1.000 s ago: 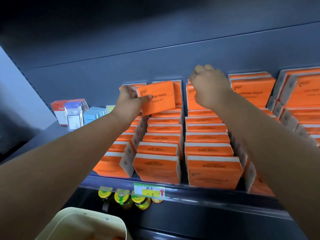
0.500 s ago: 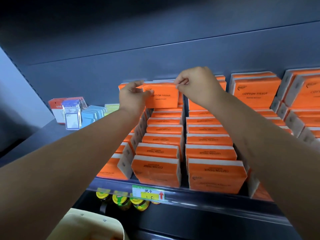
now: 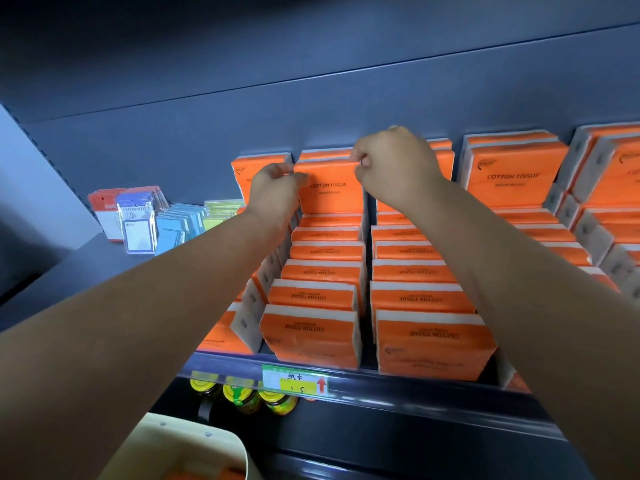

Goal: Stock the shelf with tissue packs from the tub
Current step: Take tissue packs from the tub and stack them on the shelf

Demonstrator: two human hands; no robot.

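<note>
Both forearms are bare along their whole visible length, from the near edge up to the wrists. The left hand (image 3: pixel 273 192) and the right hand (image 3: pixel 394 168) are bare too; the right one's outline is slightly blurred.

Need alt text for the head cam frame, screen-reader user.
The left hand grips the left edge and the right hand pinches the top right corner of an upright orange tissue pack at the back of a shelf row. Rows of matching packs lie in front; a cream tub shows at bottom left, jars beneath the shelf.
</note>
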